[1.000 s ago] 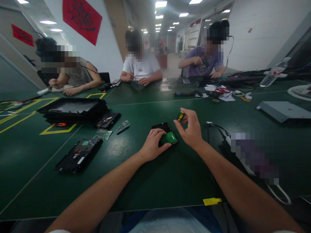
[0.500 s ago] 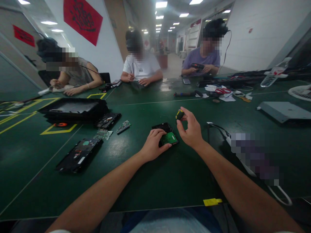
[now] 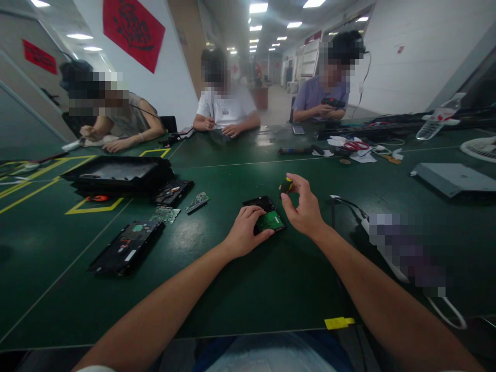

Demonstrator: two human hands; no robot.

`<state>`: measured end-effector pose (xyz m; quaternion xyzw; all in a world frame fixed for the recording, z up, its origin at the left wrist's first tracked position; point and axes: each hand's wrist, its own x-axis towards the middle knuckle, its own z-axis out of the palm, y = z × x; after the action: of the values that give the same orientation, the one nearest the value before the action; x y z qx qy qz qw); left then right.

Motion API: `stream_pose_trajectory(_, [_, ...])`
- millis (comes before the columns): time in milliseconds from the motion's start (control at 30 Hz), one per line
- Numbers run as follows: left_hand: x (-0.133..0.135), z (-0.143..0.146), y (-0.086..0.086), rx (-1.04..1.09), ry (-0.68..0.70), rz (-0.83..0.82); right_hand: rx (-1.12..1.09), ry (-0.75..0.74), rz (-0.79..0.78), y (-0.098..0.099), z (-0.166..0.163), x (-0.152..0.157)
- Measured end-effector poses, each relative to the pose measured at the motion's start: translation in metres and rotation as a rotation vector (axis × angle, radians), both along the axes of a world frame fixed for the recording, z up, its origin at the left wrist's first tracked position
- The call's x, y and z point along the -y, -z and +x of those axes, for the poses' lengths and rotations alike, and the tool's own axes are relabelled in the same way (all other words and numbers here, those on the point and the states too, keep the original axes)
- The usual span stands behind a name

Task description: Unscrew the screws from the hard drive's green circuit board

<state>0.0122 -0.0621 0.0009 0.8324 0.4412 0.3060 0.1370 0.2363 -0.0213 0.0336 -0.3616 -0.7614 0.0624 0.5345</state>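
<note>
A black hard drive [image 3: 262, 203] with a green circuit board [image 3: 270, 221] facing up lies on the green table [image 3: 240, 294] in front of me. My left hand [image 3: 244, 231] is closed over its near left edge and holds it down. My right hand [image 3: 305, 205] pinches a small screwdriver with a yellow and black handle [image 3: 286, 185], held upright over the drive's right side, its tip near the board.
Another drive [image 3: 126, 247], loose circuit boards [image 3: 165, 214] and a black tray [image 3: 116, 174] lie to the left. A cable [image 3: 349, 205] and a grey box [image 3: 451, 178] are on the right. Scissors and scraps [image 3: 354, 145] lie farther back. Three people work at the far side.
My right hand closed its fingers round the screwdriver's handle and turned it upright over the drive. My left hand stayed on the drive. The person at the far right moved their hands.
</note>
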Motion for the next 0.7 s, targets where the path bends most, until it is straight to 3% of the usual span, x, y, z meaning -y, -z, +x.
stream_pose_trajectory(133, [0.0, 0.0002, 0.0, -0.004, -0.011, -0.006, -0.017, -0.076, -0.059, -0.0013, -0.0007, 0.0008])
stream_pose_trajectory(400, [-0.0006, 0.0001, -0.0005, -0.015, -0.005, 0.0, 0.029, 0.009, 0.023, -0.0009, -0.0021, -0.0006])
stream_pose_trajectory(700, [0.0016, 0.0007, -0.0041, -0.012, -0.006, -0.007, 0.024, -0.034, -0.049, 0.0, -0.0004, -0.0007])
